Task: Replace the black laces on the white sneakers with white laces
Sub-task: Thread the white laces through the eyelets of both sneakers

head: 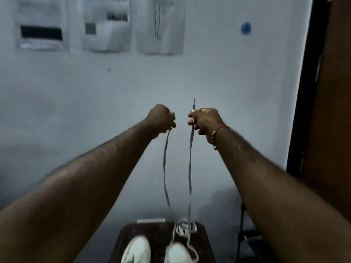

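While both arms are reaching up high above the dark stool [159, 232], the left hand [162, 119] is clenching around one end of the white lace [190, 158] and the right hand [204, 121] is pinching the other end, with the tip poking out above its fingers. Both strands are hanging down to the sneaker [177, 252] sitting on the stool's right side; it's too blurry to tell which eyelets they're running through. The other sneaker [136, 249] is sitting on the stool's left side, and a loose coil of white lace [185, 227] is lying near the stool's back edge. I'm guessing the ends are getting evened up right now. My worry: nothing is pinning the shoe down, so a hard upward pull could be tipping it or dragging it off the stool. The strands are also passing right by that coil, so they could be snagging it. Uneven ends would be messing up the crisscrossing too.
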Demonstrator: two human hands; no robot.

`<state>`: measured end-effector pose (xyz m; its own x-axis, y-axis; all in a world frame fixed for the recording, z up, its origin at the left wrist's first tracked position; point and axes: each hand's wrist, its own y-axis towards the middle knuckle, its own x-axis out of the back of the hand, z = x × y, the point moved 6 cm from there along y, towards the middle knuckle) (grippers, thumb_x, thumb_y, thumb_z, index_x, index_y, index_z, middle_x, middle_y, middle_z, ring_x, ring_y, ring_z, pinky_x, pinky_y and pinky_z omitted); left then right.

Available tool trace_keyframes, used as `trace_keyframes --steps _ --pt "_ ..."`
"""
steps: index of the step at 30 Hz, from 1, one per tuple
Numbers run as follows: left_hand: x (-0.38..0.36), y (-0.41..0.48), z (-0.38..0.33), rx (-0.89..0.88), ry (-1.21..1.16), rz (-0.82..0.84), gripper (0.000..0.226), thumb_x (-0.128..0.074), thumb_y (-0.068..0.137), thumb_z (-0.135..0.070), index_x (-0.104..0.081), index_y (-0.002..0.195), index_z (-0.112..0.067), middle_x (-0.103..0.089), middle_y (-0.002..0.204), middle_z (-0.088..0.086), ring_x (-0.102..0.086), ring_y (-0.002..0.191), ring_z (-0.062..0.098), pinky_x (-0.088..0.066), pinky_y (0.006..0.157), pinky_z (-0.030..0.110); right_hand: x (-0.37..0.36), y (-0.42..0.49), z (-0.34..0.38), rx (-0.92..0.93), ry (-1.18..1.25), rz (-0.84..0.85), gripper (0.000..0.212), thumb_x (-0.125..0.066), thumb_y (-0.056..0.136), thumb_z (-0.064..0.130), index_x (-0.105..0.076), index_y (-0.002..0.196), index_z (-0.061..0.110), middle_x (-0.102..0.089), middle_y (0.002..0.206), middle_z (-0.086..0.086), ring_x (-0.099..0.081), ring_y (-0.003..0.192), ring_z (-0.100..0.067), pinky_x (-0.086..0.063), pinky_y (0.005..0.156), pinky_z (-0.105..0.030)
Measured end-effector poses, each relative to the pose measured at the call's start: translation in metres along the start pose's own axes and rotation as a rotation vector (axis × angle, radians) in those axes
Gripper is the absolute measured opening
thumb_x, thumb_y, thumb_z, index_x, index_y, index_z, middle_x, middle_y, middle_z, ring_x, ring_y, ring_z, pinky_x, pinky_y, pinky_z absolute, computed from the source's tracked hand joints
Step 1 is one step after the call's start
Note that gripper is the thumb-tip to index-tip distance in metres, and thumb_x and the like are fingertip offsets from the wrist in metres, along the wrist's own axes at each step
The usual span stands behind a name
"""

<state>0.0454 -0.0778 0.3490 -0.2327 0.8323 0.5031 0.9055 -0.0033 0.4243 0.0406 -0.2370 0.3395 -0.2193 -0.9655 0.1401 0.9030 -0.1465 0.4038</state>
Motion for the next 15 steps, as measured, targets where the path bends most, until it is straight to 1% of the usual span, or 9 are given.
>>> trace_keyframes --steps 1,2,5,8,10,11,13,15 --pt "0.005 0.005 -0.013 0.003 -0.055 -0.012 0.025 -0.048 0.098 -0.005 -0.055 0.074 -0.005 -0.066 0.080 0.014 -0.062 0.053 0.015 -0.045 0.049 0.021 0.000 0.004 0.013 0.029 -0.010 -0.008 0.020 -0.053 0.097 0.020 -0.067 0.092 0.006 -0.065 0.071 -0.005 -0.047 0.050 -0.009 -0.031 0.040 -0.015" --pt "0.011 0.010 -0.026 -0.009 -0.113 -0.025 0.026 -0.047 0.100 -0.009 -0.056 0.076 -0.003 -0.066 0.079 0.014 -0.062 0.054 0.016 -0.047 0.051 0.022 -0.001 0.009 0.027 0.061 -0.017 -0.014 0.019 -0.055 0.096 0.018 -0.068 0.093 0.004 -0.065 0.071 -0.005 -0.048 0.051 -0.007 -0.032 0.040 -0.014" --pt "0.031 0.025 -0.057 -0.060 -0.207 -0.104 0.023 -0.056 0.097 -0.013 -0.065 0.091 0.007 -0.068 0.079 0.017 -0.064 0.063 0.024 -0.052 0.060 0.029 -0.008 0.022 0.056 0.131 -0.013 -0.044 0.018 -0.058 0.093 0.015 -0.069 0.091 0.000 -0.071 0.077 -0.011 -0.052 0.052 -0.007 -0.033 0.045 -0.018" --pt "0.042 0.032 -0.077 -0.081 -0.244 -0.120 0.021 -0.060 0.095 -0.016 -0.070 0.093 0.002 -0.070 0.086 0.018 -0.067 0.075 0.028 -0.056 0.072 0.036 -0.017 0.029 0.074 0.184 0.027 -0.066 0.025 -0.056 0.095 0.019 -0.067 0.085 -0.002 -0.071 0.082 -0.019 -0.058 0.056 -0.017 -0.036 0.042 -0.019" --pt "0.047 0.033 -0.089 -0.093 -0.279 -0.118 0.020 -0.060 0.096 -0.016 -0.071 0.093 0.001 -0.068 0.087 0.016 -0.067 0.079 0.028 -0.057 0.080 0.041 -0.021 0.029 0.085 0.207 0.046 -0.047 0.030 -0.056 0.096 0.027 -0.066 0.082 0.002 -0.070 0.079 -0.017 -0.060 0.056 -0.020 -0.038 0.042 -0.019" --pt "0.049 0.033 -0.094 -0.099 -0.305 -0.117 0.019 -0.060 0.095 -0.016 -0.070 0.094 0.000 -0.068 0.088 0.016 -0.066 0.081 0.027 -0.058 0.081 0.043 -0.022 0.028 0.088 0.212 0.045 -0.031 0.030 -0.056 0.096 0.027 -0.067 0.083 0.003 -0.070 0.079 -0.017 -0.061 0.056 -0.020 -0.039 0.042 -0.019" --pt "0.054 0.034 -0.103 -0.117 -0.354 -0.109 0.018 -0.061 0.095 -0.017 -0.069 0.098 -0.001 -0.072 0.094 0.015 -0.067 0.084 0.025 -0.059 0.080 0.040 -0.023 0.026 0.094 0.220 0.046 -0.009 0.026 -0.054 0.097 0.024 -0.067 0.085 0.005 -0.069 0.078 -0.015 -0.060 0.059 -0.021 -0.037 0.039 -0.017" --pt "0.057 0.035 -0.109 -0.131 -0.344 -0.096 0.019 -0.060 0.096 -0.019 -0.069 0.102 -0.003 -0.073 0.097 0.014 -0.067 0.085 0.022 -0.054 0.080 0.036 -0.023 0.025 0.099 0.231 0.069 0.005 0.024 -0.054 0.096 0.022 -0.067 0.084 0.005 -0.065 0.072 -0.013 -0.057 0.058 -0.021 -0.036 0.038 -0.017"
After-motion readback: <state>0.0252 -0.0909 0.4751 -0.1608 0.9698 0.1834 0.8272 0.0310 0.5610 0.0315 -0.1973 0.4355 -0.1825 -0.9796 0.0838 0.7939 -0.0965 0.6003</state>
